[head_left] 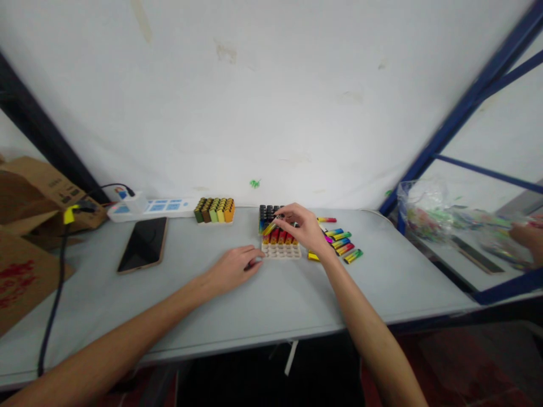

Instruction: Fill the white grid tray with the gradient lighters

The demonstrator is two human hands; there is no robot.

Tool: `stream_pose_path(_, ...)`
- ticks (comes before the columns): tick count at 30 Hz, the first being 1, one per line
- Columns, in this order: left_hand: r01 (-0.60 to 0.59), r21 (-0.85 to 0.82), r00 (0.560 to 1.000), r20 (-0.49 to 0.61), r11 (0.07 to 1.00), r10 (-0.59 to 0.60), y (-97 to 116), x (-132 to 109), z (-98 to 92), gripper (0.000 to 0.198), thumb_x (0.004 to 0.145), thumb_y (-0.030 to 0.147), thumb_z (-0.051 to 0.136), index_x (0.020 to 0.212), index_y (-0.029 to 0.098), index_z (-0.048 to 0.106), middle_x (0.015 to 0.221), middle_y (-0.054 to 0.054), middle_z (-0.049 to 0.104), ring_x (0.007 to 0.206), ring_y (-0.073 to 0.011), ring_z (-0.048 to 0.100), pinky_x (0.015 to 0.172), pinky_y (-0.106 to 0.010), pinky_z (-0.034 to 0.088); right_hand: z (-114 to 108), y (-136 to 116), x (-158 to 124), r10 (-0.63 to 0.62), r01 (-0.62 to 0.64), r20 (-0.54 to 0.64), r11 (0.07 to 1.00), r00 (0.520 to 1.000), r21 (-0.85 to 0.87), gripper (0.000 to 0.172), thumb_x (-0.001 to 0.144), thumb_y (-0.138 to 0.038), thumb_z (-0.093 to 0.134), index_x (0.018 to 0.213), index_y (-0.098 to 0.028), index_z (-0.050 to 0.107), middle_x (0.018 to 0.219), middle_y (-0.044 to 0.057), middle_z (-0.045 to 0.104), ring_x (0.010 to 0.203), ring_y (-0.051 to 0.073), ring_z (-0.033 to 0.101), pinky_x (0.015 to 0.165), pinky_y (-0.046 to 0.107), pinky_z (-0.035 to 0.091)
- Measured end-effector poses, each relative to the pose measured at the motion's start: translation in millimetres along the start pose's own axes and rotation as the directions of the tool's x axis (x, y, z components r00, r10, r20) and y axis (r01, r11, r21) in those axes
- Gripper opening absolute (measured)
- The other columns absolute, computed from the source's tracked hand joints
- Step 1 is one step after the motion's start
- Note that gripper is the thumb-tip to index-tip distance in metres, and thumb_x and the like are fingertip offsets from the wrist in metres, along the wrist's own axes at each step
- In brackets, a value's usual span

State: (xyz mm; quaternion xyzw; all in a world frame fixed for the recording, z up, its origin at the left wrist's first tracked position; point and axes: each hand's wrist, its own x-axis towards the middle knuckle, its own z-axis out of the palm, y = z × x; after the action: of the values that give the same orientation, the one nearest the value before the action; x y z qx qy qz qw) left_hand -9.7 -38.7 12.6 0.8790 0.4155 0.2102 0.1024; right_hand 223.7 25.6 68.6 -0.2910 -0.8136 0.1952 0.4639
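Grey tabletop [297,316] spreads nearest me. My left hand [237,268] rests on it, loosely open, fingertips at the near corner of a white plastic tray with rows of holes [281,253]. Above the tray's standing red-and-gold tubes [281,237], my right hand [303,226] pinches a shiny yellow tube [268,228], tilted. Loose multicoloured tubes [340,243] lie to the right. Farther back, to the left, stands a block of green, cream and orange tubes [214,211].

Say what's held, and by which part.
Right hand: a yellow lighter, pinched near its upper end. Left hand: at the tray edge; can't tell if gripping.
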Motion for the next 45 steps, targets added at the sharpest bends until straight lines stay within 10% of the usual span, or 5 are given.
stream_pose_path(11, 0.015, 0.005, 1.0, 0.005, 1.0, -0.015, 1, 0, 1.0, 0.016, 0.095, 0.023, 0.052, 0.102, 0.019, 0.066, 0.081, -0.001, 0.062, 0.07, -0.0165, 0.058, 0.069, -0.026, 0.043, 20, -3, -6, -0.183, 0.193, 0.145, 0.98, 0.972, -0.058, 0.026, 0.089, -0.013, 0.057, 0.11, -0.02, 0.069, 0.109, 0.006, 0.071, 0.104, 0.019, 0.066, 0.096, 0.034, 0.053)
stream_pose_path(24, 0.018, 0.005, 1.0, 0.014, 1.0, -0.018, 4, 0, -0.8, 0.013, 0.096, 0.021, 0.053, 0.101, 0.019, 0.065, 0.083, -0.001, 0.062, 0.072, -0.0164, 0.058, 0.071, -0.026, 0.042, 18, -2, -7, -0.146, 0.162, 0.205, 0.985, 0.968, -0.064, 0.018, 0.095, -0.024, 0.063, 0.111, -0.022, 0.07, 0.11, 0.007, 0.072, 0.103, 0.019, 0.068, 0.095, 0.034, 0.054)
stream_pose_path(38, 0.019, 0.029, 0.999, 0.028, 0.999, -0.02, 2, 1, 0.7, 0.015, 0.095, 0.023, 0.051, 0.099, 0.019, 0.064, 0.082, -0.001, 0.061, 0.072, -0.0173, 0.058, 0.071, -0.027, 0.043, 30, 0, -15, -0.253, 0.279, 0.131, 0.925, 0.959, -0.257, 0.015, 0.094, -0.027, 0.065, 0.106, -0.022, 0.071, 0.121, 0.011, 0.062, 0.116, 0.023, 0.059, 0.099, 0.041, 0.052)
stream_pose_path(45, 0.012, -0.012, 1.0, 0.023, 1.0, -0.011, -2, -1, 0.9, 0.021, 0.096, 0.025, 0.049, 0.108, 0.02, 0.065, 0.085, -0.002, 0.063, 0.074, -0.0175, 0.06, 0.072, -0.027, 0.044, -27, 39, -15, -0.137, 0.042, -0.175, 0.887, 0.975, -0.459, 0.019, 0.099, -0.029, 0.054, 0.105, -0.021, 0.071, 0.104, 0.01, 0.065, 0.103, 0.023, 0.061, 0.097, 0.04, 0.051)
